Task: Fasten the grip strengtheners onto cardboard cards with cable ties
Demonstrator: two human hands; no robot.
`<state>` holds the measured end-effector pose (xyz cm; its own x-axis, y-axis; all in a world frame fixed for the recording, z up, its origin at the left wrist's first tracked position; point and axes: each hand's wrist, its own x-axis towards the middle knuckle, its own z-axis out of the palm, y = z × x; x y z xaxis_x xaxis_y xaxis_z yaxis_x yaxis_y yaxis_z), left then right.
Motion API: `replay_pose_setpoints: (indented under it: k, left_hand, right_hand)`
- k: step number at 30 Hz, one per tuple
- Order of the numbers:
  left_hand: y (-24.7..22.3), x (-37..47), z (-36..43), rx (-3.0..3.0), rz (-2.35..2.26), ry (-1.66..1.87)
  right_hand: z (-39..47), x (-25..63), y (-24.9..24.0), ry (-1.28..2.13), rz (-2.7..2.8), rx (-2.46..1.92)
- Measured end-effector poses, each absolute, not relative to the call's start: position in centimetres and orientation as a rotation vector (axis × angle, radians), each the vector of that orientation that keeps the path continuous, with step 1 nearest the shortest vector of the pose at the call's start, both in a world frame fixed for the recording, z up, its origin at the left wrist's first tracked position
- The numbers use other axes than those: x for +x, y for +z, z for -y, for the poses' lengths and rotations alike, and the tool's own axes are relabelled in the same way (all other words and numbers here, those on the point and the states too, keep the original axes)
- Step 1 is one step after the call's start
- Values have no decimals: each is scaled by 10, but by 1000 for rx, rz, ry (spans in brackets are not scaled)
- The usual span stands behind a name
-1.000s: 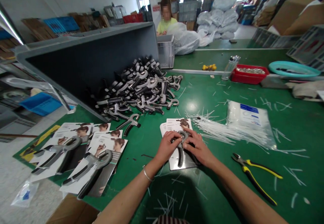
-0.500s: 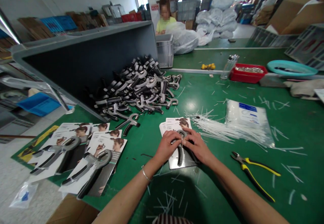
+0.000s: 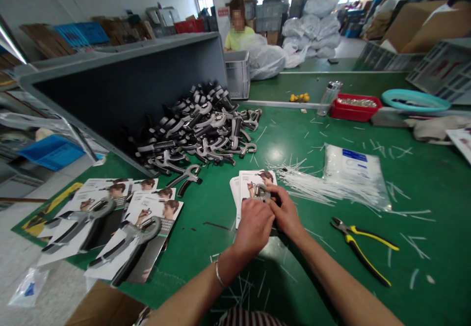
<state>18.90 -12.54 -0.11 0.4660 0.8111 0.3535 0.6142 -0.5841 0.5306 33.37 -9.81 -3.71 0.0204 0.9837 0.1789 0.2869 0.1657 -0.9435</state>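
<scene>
A grey and black hand grip strengthener (image 3: 262, 191) lies on a printed backing card (image 3: 246, 188) in front of me, its coil spring end showing. My left hand (image 3: 254, 224) is closed over its lower part, knuckles up; what the fingers pinch is hidden. My right hand (image 3: 289, 214) grips the strengthener's right side, fingers curled round it and the card's edge. More cards show beneath, a little to the left. A loose pile of white cable ties (image 3: 309, 186) lies just beyond my right hand. Diagonal cutters (image 3: 362, 247) with yellow and black handles rest to the right.
A tipped grey crate (image 3: 128, 53) spills a heap of hand grip strengtheners (image 3: 206, 129) at the left. Cards with strengtheners on them (image 3: 136, 242) lie front left. A bag of cable ties (image 3: 355, 171), a red tray (image 3: 355, 112) and a bottle (image 3: 328, 99) stand right. A person (image 3: 237, 34) is beyond.
My left hand has moved down and right from the spring end, turning knuckles up over the handles. My right hand stays at the strengthener's right side. The view has shifted slightly.
</scene>
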Motion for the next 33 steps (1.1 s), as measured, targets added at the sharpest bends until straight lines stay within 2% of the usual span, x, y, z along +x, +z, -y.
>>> replay_pose_setpoints:
  k: [5,9,11,14,17,20,23,25,30,33]
  left_hand:
    - [-14,170,146,2614,-1105,603]
    - [-5,150,153,2389,-1533,744]
    - [-3,143,155,2332,-1667,689]
    - [-4,137,152,2349,-1598,563]
    - [-4,134,147,2290,-1524,554]
    - [-1,128,144,2211,-1483,569]
    - [1,115,144,2151,-1366,592]
    - [-1,107,144,2097,-1347,604]
    - [-6,108,141,1927,-1299,722]
    - [-3,116,140,1896,-1241,837]
  right_hand:
    - [96,331,-31,765,1573,-1374]
    - [115,346,-9,699,1735,-1387]
    - [131,351,3,697,1938,-1364]
    - [151,344,13,596,2279,-1373]
    - [159,324,12,315,2507,-1469]
    - [156,306,9,90,2603,-1556]
    - [152,300,12,17,2628,-1585]
    - [149,302,15,83,2594,-1565]
    - [140,320,15,603,2359,-1354]
    - [136,333,8,767,2248,-1250]
